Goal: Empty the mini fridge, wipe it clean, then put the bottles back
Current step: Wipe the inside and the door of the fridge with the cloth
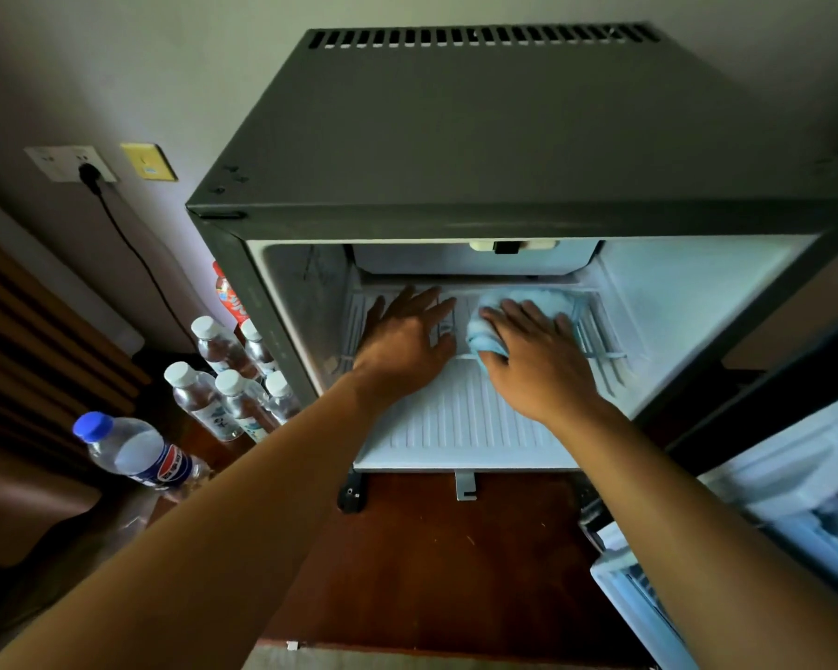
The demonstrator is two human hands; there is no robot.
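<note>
Mini fridge [480,137], dark grey, stands on a reddish wooden surface [431,548] against a pale wall, its door [755,524] swung open to the right. Inside, its white shelf [465,418] holds no bottles. Left hand [402,340] lies flat on the shelf, fingers spread and pointing far. Right hand [538,360] presses a light blue cloth [528,302] with straight fingers. Five clear water bottles [233,374] stand upright left of the fridge; nearer, a blue-capped bottle [136,452].

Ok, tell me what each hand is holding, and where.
The right hand presses the blue cloth from on top. The left hand lies flat on the shelf, holding nothing.
</note>
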